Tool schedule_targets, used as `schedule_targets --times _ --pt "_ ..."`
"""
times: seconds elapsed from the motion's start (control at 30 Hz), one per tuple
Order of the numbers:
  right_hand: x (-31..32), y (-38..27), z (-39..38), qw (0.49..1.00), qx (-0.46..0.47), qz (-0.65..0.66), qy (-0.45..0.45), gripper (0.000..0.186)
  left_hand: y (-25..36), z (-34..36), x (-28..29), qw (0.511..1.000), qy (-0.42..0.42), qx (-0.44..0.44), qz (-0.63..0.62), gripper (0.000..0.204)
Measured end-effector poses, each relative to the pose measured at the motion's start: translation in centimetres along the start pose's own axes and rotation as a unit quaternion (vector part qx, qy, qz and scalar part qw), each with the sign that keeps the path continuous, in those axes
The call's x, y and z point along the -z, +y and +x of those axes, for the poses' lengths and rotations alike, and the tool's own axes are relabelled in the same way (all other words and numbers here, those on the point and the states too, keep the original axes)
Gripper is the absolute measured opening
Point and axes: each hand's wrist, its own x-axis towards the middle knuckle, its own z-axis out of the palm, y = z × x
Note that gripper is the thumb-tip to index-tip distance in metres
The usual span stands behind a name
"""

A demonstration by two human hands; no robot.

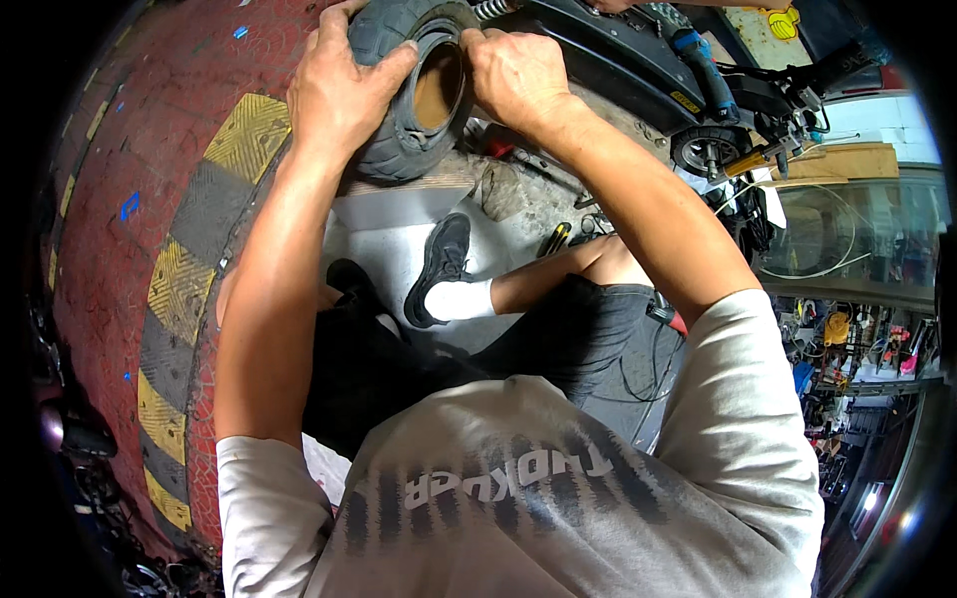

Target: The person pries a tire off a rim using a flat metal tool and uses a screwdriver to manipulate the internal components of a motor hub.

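A small black scooter tire [394, 157] stands on its tread in front of me at the top, its round opening turned toward the right. My left hand [337, 92] is wrapped over its left side, thumb pressed on the sidewall near the opening. On the opposite side, my right hand [513, 78] has its fingers curled in and closed on the tire's edge. Those fingertips are partly hidden, so anything small between them cannot be made out. Beneath the tire is a low block [404, 206] with a pale front face.
A black electric scooter [598, 62] lies at the upper right, with a blue-and-black power tool [704, 72] on it and a small wheel [710, 149]. Part of another person's arm shows at the top edge. A yellow-and-black speed bump [184, 239] runs along the left. A yellow-black tool [554, 239] lies near my knee.
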Motion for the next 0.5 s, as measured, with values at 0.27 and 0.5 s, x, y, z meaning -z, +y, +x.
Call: schedule_targets --times 0.27,0.5 --pt "-2.5 -1.7 0.5 0.986 -0.1 0.031 -0.127 0.029 -0.6 -0.5 0.3 0.999 0.007 0.041 0.005 0.069" --pt "-4.2 -2.8 5.1 0.896 -0.144 0.114 -0.404 0.032 -0.9 -0.4 0.2 0.997 0.053 -0.009 0.062 0.073"
